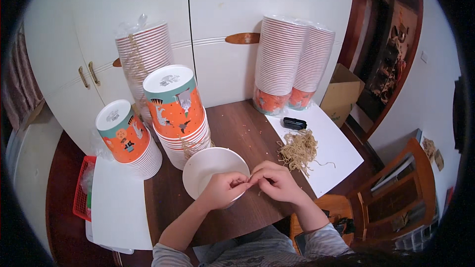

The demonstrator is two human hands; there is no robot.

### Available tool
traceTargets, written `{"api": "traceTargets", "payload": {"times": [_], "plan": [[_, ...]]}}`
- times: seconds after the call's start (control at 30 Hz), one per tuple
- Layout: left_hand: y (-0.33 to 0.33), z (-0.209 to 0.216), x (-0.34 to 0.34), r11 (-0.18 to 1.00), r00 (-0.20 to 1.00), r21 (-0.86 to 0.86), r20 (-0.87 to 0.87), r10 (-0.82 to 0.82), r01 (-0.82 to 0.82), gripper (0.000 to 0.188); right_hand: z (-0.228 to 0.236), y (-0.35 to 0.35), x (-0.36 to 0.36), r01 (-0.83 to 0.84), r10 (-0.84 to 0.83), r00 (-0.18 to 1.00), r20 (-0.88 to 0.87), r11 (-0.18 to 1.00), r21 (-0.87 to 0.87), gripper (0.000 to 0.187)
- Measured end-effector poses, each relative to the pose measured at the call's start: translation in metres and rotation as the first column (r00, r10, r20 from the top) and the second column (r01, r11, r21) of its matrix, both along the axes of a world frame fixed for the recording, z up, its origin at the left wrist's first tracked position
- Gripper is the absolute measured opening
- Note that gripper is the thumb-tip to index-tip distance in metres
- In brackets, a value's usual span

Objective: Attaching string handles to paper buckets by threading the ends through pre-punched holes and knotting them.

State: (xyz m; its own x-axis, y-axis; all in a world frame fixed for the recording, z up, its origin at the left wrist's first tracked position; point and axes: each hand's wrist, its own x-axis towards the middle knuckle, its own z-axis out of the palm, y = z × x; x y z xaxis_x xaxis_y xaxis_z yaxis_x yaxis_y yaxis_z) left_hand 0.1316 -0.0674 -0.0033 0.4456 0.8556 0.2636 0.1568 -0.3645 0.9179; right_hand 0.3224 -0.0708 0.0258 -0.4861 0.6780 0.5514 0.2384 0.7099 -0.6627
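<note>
A white paper tub (205, 165) stands mouth up at the table's front. My left hand (226, 188) is over its near right rim, thumb and fingers pinched together. Just right of the rim, my right hand (277, 183) is also closed, its fingertips meeting those of the left. What the fingertips hold is too small and hidden to make out; a bit of tan strand shows just below the right hand. Beyond that hand lies a loose heap of tan twine (298, 152).
Upside-down stacks of printed orange tubs, one taller (175, 111) and one shorter (123, 133), stand on the left. Behind are bagged tub stacks (281, 59) by the white cabinet (217, 0). A black case (294, 123) lies near the twine. A wooden chair (396, 198) stands right.
</note>
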Motion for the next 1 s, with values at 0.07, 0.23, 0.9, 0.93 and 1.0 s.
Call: {"api": "traceTargets", "payload": {"times": [0.07, 0.23, 0.9, 0.93, 1.0], "plan": [[0.002, -0.003, -0.003, 0.994, 0.997, -0.113, 0.077, -0.004, 0.012, 0.015, 0.005, -0.005, -0.002, 0.053, -0.053, 0.998, 0.036, 0.999, 0.009, 0.015], [0.004, 0.011, -0.008, 0.995, 0.999, -0.099, 0.041, -0.023, 0.027, 0.015, -0.001, -0.004, -0.003, 0.113, -0.122, 0.987, 0.103, 0.989, 0.095, 0.015], [0.015, -0.010, -0.016, 0.992, 0.998, -0.121, 0.055, -0.022, 0.028, 0.006, -0.014, -0.024, -0.023, 0.100, -0.185, 0.954, 0.236, 0.938, 0.331, 0.011], [0.015, -0.008, -0.017, 0.991, 0.997, -0.113, 0.031, -0.070, 0.073, 0.006, -0.016, -0.025, -0.025, 0.100, -0.203, 0.941, 0.272, 0.932, 0.348, 0.011], [0.016, -0.007, -0.019, 0.987, 0.993, -0.105, 0.008, -0.119, 0.120, 0.007, -0.019, -0.025, -0.028, 0.129, -0.232, 0.930, 0.285, 0.932, 0.339, 0.011]]}}
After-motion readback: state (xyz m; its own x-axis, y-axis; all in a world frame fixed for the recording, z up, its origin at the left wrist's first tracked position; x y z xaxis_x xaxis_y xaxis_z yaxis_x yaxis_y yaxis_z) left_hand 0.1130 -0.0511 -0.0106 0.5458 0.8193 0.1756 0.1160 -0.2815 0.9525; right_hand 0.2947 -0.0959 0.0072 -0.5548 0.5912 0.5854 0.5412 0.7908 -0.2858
